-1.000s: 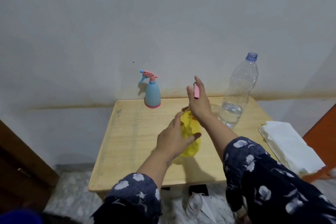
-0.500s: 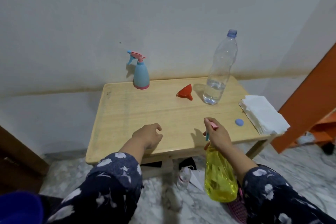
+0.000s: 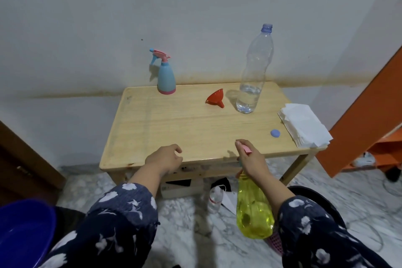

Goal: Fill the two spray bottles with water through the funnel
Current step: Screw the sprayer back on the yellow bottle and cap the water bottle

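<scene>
Lower edge of the frame: your two sleeves, dark blue with white flowers, enter from the bottom, with a blue basin [image 3: 24, 233] at lower left. Lower right: your right hand [image 3: 252, 161] has its grip clamped on the pink spray head of the yellow spray bottle [image 3: 253, 211], which hangs below the desk's near edge, over the marble floor [image 3: 356, 198], its body tilted slightly. Lower centre: your left hand [image 3: 165, 160] rests at the front edge of the desk [image 3: 174, 128] with its fingers loosely curled and nothing in its grip. Beneath the desk, a small clear bottle [image 3: 215, 200] stands on the floor.

Right of centre: a blue cap [image 3: 275, 133] lies on the desk near the right edge, just beside a stack of white paper napkins [image 3: 304, 124] that overhangs that edge.

Centre: the red funnel [image 3: 215, 100] lies on its side, spout toward the lower right. Just to its right stands the clear water bottle [image 3: 254, 72], upright and uncapped, water filling only its lower part.

Upper centre: the blue spray bottle [image 3: 166, 76], with its pink-and-blue spray head fitted, stands upright at the desk's far edge against the white wall [image 3: 195, 6]. An orange panel [image 3: 365, 119] leans at the right edge of the frame.
</scene>
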The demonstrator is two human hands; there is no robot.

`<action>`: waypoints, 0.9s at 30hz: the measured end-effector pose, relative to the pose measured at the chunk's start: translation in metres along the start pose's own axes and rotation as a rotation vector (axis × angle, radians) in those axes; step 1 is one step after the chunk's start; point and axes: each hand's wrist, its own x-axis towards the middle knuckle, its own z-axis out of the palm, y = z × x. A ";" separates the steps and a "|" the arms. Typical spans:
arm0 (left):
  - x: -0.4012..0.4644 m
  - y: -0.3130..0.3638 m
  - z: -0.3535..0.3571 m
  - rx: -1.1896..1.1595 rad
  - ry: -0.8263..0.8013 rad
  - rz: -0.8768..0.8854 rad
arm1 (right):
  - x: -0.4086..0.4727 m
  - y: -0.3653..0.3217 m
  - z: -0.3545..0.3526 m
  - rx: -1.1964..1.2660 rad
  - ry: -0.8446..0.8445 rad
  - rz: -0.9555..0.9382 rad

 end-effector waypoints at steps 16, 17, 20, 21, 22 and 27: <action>-0.050 -0.032 -0.010 -0.071 0.065 -0.102 | -0.049 -0.057 0.054 0.140 -0.281 -0.128; -0.052 -0.031 -0.011 -0.079 0.073 -0.103 | -0.049 -0.059 0.054 0.130 -0.272 -0.144; -0.055 -0.025 -0.012 -0.084 0.087 -0.091 | -0.044 -0.067 0.049 0.152 -0.266 -0.173; -0.057 -0.020 -0.013 -0.088 0.089 -0.076 | -0.042 -0.071 0.046 0.178 -0.268 -0.181; -0.059 -0.015 -0.015 -0.091 0.090 -0.062 | -0.039 -0.075 0.044 0.210 -0.266 -0.189; -0.059 0.017 -0.017 -0.266 0.081 0.051 | -0.023 -0.111 0.027 0.396 -0.178 -0.259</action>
